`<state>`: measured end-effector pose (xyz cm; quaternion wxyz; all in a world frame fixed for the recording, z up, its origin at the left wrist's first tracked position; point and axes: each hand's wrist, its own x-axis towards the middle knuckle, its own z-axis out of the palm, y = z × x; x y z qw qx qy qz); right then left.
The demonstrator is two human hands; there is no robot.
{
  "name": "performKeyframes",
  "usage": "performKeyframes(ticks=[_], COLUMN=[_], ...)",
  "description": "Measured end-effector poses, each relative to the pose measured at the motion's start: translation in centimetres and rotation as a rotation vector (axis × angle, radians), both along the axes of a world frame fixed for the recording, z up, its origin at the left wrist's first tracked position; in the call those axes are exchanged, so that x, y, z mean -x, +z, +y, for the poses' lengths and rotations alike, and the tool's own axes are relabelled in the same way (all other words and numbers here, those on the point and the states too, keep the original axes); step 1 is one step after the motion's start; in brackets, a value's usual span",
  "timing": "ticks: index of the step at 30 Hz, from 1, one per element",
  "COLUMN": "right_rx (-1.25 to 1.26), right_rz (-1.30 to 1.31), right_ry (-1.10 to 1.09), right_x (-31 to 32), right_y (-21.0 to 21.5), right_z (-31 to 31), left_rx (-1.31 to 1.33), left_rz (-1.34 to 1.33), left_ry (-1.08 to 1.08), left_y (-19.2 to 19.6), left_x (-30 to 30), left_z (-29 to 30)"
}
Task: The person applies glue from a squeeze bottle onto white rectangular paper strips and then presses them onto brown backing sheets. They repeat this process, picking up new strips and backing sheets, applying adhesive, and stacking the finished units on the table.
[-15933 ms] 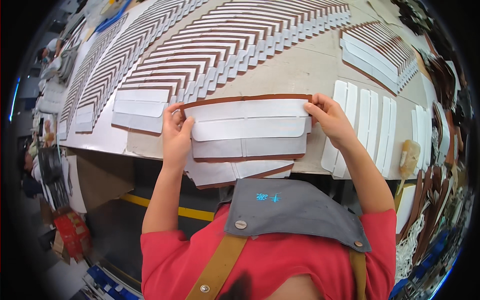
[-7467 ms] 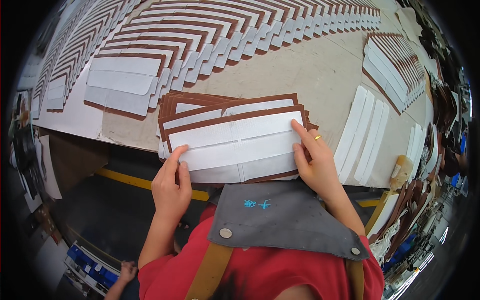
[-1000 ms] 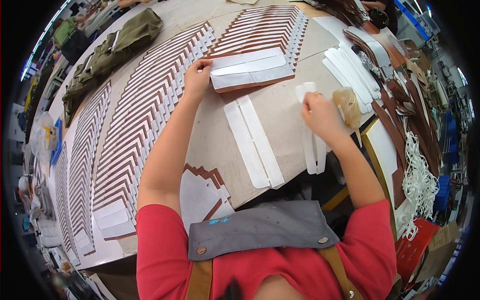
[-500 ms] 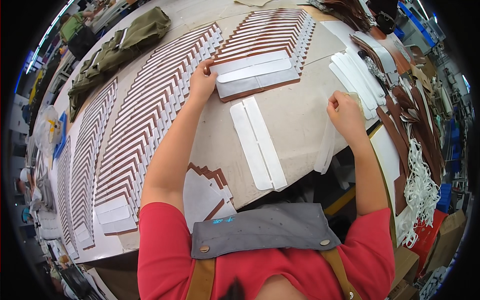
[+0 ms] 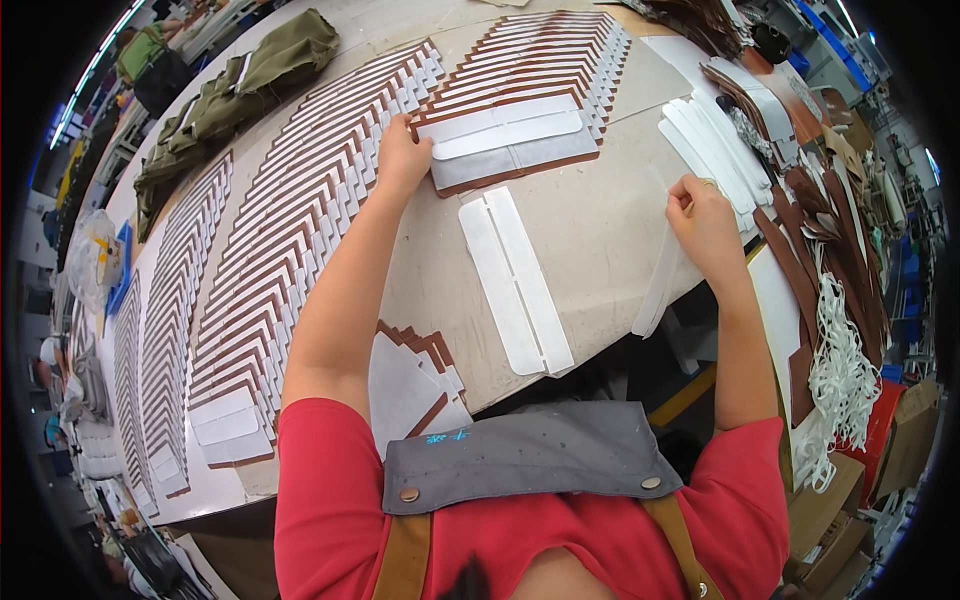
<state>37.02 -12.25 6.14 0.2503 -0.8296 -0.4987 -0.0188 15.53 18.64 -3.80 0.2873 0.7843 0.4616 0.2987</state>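
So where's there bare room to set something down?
Bare beige tabletop shows on both sides of the flat white slotted piece: rightward to the thin pale strip by the right hand, leftward to the left forearm. Crowded: left, slanting rows of brown-edged white panels; far right, stacked white strips.

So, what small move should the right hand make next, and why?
Perhaps the right hand should lay aside the thin pale strip: it seems pinched there, occupying that hand, while the left hand is at the brown-edged panel.

A grey apron (image 5: 540, 460) (brown straps (image 5: 406, 552)) covers a red shirt (image 5: 328, 500).
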Motion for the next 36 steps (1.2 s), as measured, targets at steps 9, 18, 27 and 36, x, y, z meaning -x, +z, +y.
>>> performKeyframes(ticks=[9, 18, 27, 36], right_rx=[-0.031, -0.256, -0.870, -0.979], right_rz=[0.012, 0.159, 0.626, 1.349], right_ry=[-0.009, -0.110, 0.254, 0.625], right_x=[0.1, 0.6, 7.2, 20.8], right_y=[0.7, 4.7, 7.2, 1.8], right_z=[-0.5, -1.4, 1.5, 7.1], left_rx=[0.031, -0.177, 0.071, 1.050], left_rz=[0.028, 0.149, 0.066, -0.989], left_ry=[-0.002, 0.054, -0.366, -0.110], left_y=[0.3, 3.1, 7.4, 10.0], left_x=[0.1, 1.5, 10.3, 17.8], left_z=[0.3, -2.4, -13.9, -24.5])
